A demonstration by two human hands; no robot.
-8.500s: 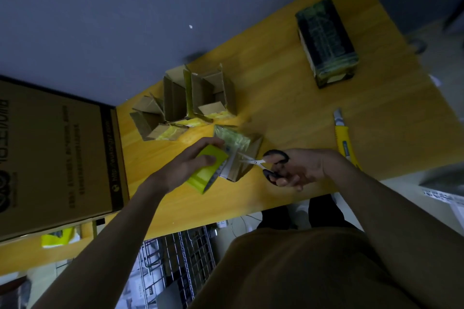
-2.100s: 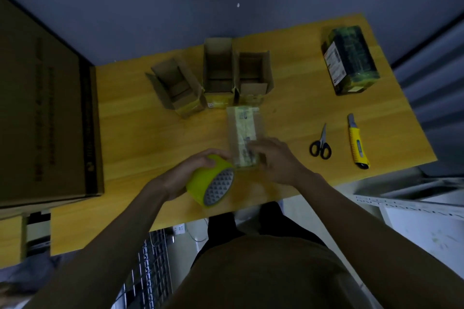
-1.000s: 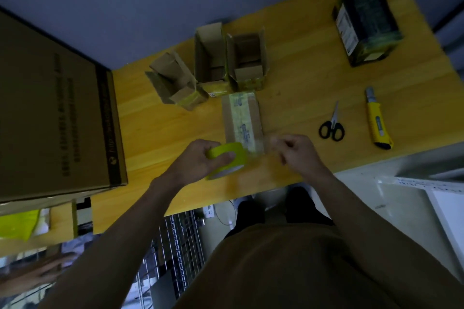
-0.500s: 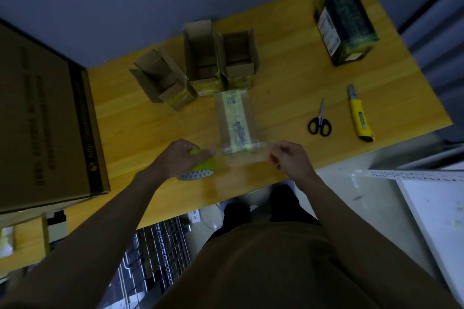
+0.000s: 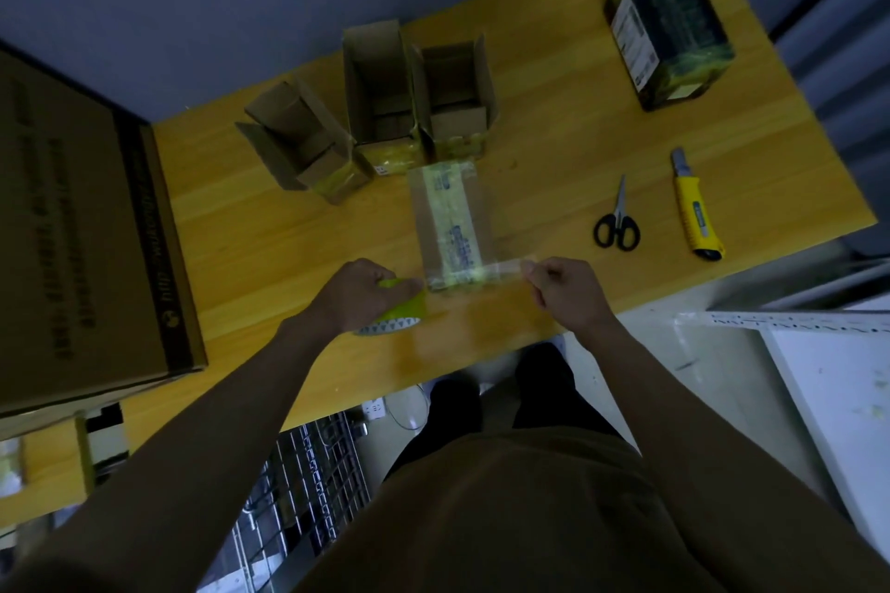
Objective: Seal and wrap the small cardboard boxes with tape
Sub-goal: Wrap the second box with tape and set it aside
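Observation:
A small closed cardboard box (image 5: 450, 222) lies on the wooden table (image 5: 554, 149), with a strip of tape along its top. My left hand (image 5: 359, 291) grips a yellow-green tape roll (image 5: 402, 313) just left of the box's near end. My right hand (image 5: 566, 289) pinches the free end of a clear tape strip (image 5: 503, 267). The strip stretches from the roll across the box's near end. Three open small boxes (image 5: 385, 111) stand behind it, their flaps up.
Black-handled scissors (image 5: 616, 222) and a yellow utility knife (image 5: 696, 212) lie to the right. A dark wrapped box (image 5: 667, 24) sits at the far right corner. A large cardboard carton (image 5: 82, 226) fills the left side. The table's front edge runs just below my hands.
Earlier my right hand held scissors at the box; they now lie on the table. Over the last second my hands drew apart, pulling the tape strip out across the box's near end.

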